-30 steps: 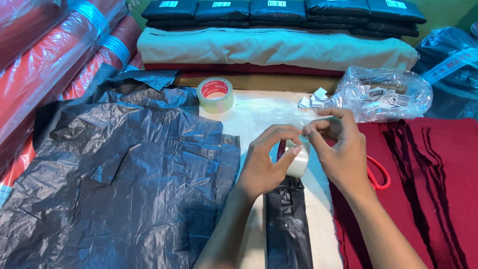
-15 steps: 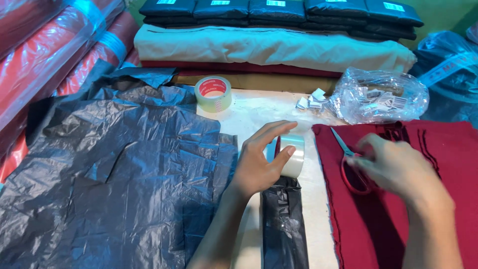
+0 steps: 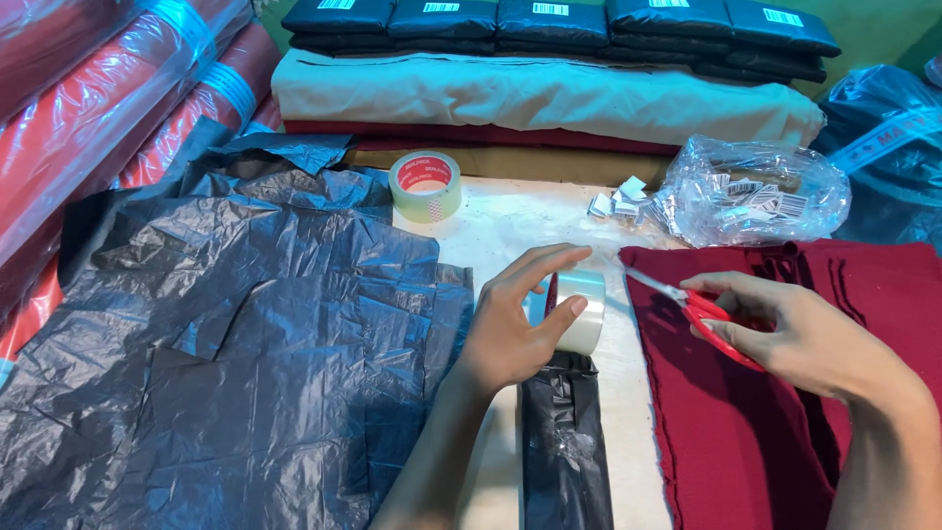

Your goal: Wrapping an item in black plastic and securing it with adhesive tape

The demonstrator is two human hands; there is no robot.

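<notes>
The left hand (image 3: 515, 329) is clamping its grip on a tape roll (image 3: 581, 312) at centre frame, standing it on a rolled black bag (image 3: 564, 442) on the bench (image 3: 510, 221). The right hand (image 3: 800, 334) is gripping red scissors (image 3: 702, 309), blades pointing at the roll, over maroon cloth (image 3: 726, 442). Black sheets (image 3: 235, 334) are lying left; a second roll (image 3: 425, 185) is sitting above.

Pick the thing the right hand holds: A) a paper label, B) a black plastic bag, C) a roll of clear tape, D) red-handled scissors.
D: the right hand grips the red-handled scissors over the dark red cloth.
</notes>
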